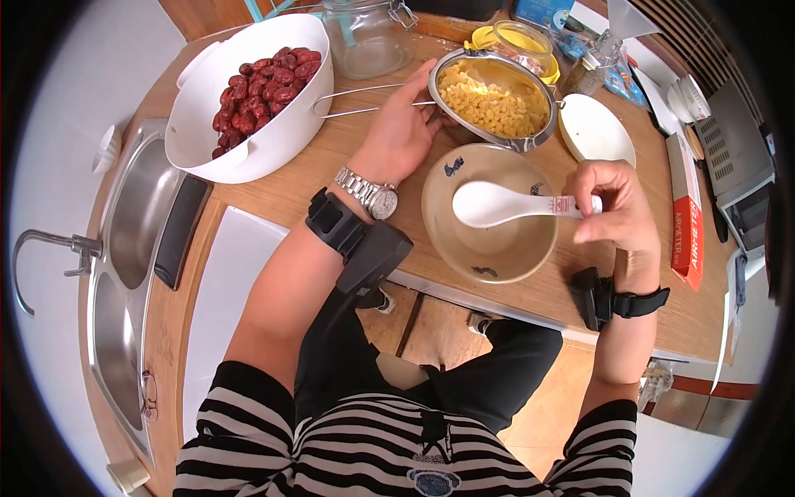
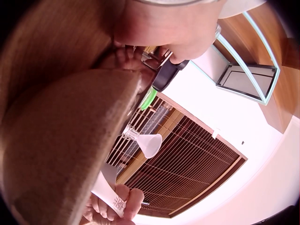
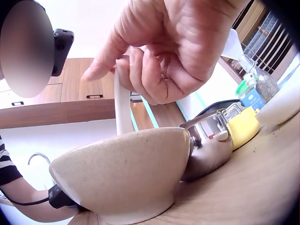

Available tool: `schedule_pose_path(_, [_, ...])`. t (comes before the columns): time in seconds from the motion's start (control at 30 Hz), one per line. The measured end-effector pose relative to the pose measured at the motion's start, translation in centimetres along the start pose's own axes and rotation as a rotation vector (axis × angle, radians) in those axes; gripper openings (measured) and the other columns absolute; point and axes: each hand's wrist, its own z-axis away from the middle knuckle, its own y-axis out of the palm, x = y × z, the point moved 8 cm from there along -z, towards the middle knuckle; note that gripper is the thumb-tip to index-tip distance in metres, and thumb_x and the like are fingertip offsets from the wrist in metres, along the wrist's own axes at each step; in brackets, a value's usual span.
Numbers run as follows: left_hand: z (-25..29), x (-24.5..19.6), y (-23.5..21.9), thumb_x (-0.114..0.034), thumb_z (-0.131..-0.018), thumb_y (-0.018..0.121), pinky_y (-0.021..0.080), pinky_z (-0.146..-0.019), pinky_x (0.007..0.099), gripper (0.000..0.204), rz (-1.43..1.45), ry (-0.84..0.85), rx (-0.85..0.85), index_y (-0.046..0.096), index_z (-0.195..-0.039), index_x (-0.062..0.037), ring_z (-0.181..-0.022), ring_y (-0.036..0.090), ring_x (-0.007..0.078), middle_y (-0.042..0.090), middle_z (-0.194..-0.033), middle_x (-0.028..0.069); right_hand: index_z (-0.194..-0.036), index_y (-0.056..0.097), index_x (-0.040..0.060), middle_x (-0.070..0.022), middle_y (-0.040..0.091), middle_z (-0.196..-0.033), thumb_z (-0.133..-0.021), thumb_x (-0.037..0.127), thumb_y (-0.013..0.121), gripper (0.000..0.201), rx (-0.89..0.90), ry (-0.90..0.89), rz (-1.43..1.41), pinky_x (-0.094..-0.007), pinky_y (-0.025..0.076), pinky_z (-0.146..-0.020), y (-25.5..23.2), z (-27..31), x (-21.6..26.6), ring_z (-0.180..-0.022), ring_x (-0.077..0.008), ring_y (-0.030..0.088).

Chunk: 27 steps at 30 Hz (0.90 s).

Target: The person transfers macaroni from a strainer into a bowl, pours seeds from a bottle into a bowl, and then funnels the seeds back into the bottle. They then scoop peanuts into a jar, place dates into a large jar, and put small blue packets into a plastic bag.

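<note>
My left hand (image 1: 404, 137) grips the metal strainer (image 1: 537, 137) at its handle side, where the long wire handle (image 1: 364, 101) passes over the hand. The strainer is tilted towards me and holds small yellow grains (image 1: 490, 101). Just in front of it stands a beige ceramic bowl (image 1: 497, 261) with dark blue motifs and nothing inside. Above this bowl my right hand (image 1: 617, 203) pinches the handle end of a white soup spoon (image 1: 489, 205) with red marks. In the right wrist view the spoon (image 3: 123, 101) comes down behind the bowl's rim (image 3: 126, 136).
A white basin (image 1: 195, 157) of red dates (image 1: 269, 91) stands left, by the sink (image 1: 141, 224). Behind are a glass jar (image 1: 364, 50) and a yellow-lidded container (image 1: 530, 41). To the right lie a white dish (image 1: 595, 128) and a red-and-white box (image 1: 686, 224).
</note>
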Motion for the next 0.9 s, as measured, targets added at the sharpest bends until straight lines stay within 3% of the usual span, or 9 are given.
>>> schedule_pose_path(0.17, [0.0,0.0,0.0,-0.02,-0.085,0.042,0.037,-0.086,0.0289,0.032,-0.012,-0.011,-0.008,0.044,-0.115,-0.0103,-0.098,0.045,0.0149,0.047,-0.111,0.0041,-0.063,0.046,0.0073,0.002,0.051,-0.059,-0.061,0.004,0.07,0.025,-0.176,-0.139,-0.016,-0.0154,0.032,-0.046,-1.0,-0.2,0.6,-0.051,-0.0021,0.043])
schedule_pose_path(0.27, [0.0,0.0,-0.1,-0.02,-0.085,0.043,0.037,-0.086,0.0293,0.032,-0.014,-0.012,0.003,0.044,-0.115,-0.0103,-0.098,0.045,0.0147,0.047,-0.111,0.0037,-0.065,0.046,0.0074,0.0013,0.052,-0.058,-0.062,0.002,0.068,0.023,-0.168,-0.07,-0.106,-0.0148,0.027,-0.04,-1.2,-0.6,0.5,-0.045,-0.0013,0.04])
schedule_pose_path(0.3, [0.0,0.0,0.2,-0.025,-0.085,0.042,0.038,-0.074,0.0272,0.038,-0.058,0.012,0.031,0.038,-0.119,-0.0108,-0.09,0.043,0.0132,0.047,-0.106,0.0015,-0.067,0.046,0.0072,0.0018,0.05,-0.056,-0.064,0.001,0.065,0.02,-0.17,-0.128,-0.091,-0.0146,0.022,-0.036,-1.1,-0.7,1.0,-0.041,-0.0005,0.036])
schedule_pose_path(0.33, [0.0,0.0,0.2,-0.025,-0.085,0.042,0.038,-0.074,0.0272,0.038,-0.059,0.018,0.038,0.038,-0.119,-0.0108,-0.09,0.043,0.0132,0.047,-0.106,0.0015,-0.067,0.046,0.0072,0.0018,0.05,-0.056,-0.064,0.001,0.065,0.02,-0.17,-0.134,-0.085,-0.0146,0.022,-0.036,-1.2,-0.9,1.6,-0.041,-0.0005,0.036])
schedule_pose_path(0.4, [-0.1,0.1,0.2,-0.025,-0.085,0.042,0.038,-0.073,0.0267,0.038,-0.066,0.013,0.037,0.038,-0.12,-0.0107,-0.09,0.043,0.013,0.047,-0.105,0.0014,-0.074,0.052,0.0042,0.0022,0.049,-0.056,-0.067,0.001,0.062,0.012,-0.273,-0.148,-0.088,-0.0145,0.023,-0.036,-2.0,-1.2,3.2,-0.041,-0.0004,0.036])
schedule_pose_path(0.47, [0.0,0.0,0.1,-0.025,-0.085,0.041,0.037,-0.073,0.0264,0.038,-0.073,0.018,0.048,0.037,-0.12,-0.0108,-0.09,0.043,0.013,0.047,-0.106,0.0014,-0.098,0.055,-0.0013,0.001,0.052,-0.057,-0.074,0.003,0.056,0.025,-0.348,-0.189,-0.032,-0.0144,0.027,-0.037,-3.2,-1.6,4.5,-0.041,-0.0016,0.038])
schedule_pose_path(0.53, [-0.1,0.2,0.0,-0.022,-0.085,0.044,0.038,-0.086,0.0305,0.034,-0.015,-0.01,0.022,0.042,-0.117,-0.0111,-0.1,0.044,0.0154,0.044,-0.115,0.0038,-0.097,0.056,-0.002,-0.0009,0.054,-0.058,-0.075,0.006,0.058,0.024,-0.467,-0.156,0.08,-0.0144,0.031,-0.04,-4.7,-2.2,4.9,-0.044,-0.0027,0.042])
schedule_pose_path(0.7, [-0.1,0.2,-0.2,-0.023,-0.085,0.042,0.036,-0.086,0.0287,0.035,-0.049,-0.018,0.006,0.041,-0.118,-0.0125,-0.1,0.044,0.013,0.045,-0.116,0.0019,-0.083,0.058,-0.0022,-0.0034,0.056,-0.058,-0.078,0.013,0.056,0.016,-0.607,-0.119,0.397,-0.0188,0.038,-0.044,-6.7,-3.5,2.9,-0.048,-0.0061,0.049])
schedule_pose_path(0.9, [0.2,0.0,0.1,-0.022,-0.085,0.042,0.036,-0.084,0.0284,0.034,-0.054,-0.01,0.01,0.042,-0.118,-0.0127,-0.097,0.045,0.0127,0.046,-0.113,0.0012,-0.082,0.059,0.001,-0.0086,0.051,-0.051,-0.074,0.014,0.059,0.016,-0.739,-0.182,0.875,-0.0276,0.038,-0.045,-5.5,-3.8,2.6,-0.044,-0.0147,0.047])
